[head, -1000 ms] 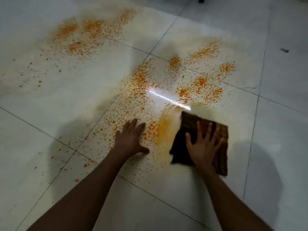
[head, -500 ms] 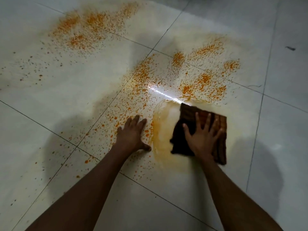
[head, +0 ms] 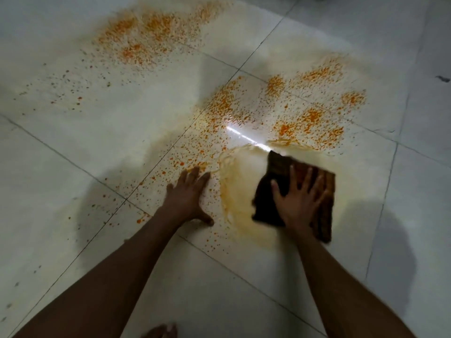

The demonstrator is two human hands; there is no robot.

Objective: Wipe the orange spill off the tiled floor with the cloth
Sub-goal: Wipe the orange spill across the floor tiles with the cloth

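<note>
A dark brown cloth point(head: 275, 172) lies flat on the white tiled floor point(head: 73, 191), right of centre. My right hand point(head: 299, 201) presses on it with fingers spread straight. My left hand point(head: 186, 195) rests flat on the bare floor just left of a wet yellowish smear point(head: 239, 191). Orange specks of the spill point(head: 231, 106) cover the tiles beyond both hands, with dense patches at the far right point(head: 314, 123) and the far left point(head: 141, 37).
Grout lines cross the floor diagonally. A small dark mark point(head: 443, 78) lies at the right edge. Toes of a foot point(head: 158, 332) show at the bottom edge. A bright streak of reflected light point(head: 246, 137) sits just beyond the cloth.
My right hand has slid the cloth over the floor, widening the yellowish smear to its left. My left hand has stayed planted in place.
</note>
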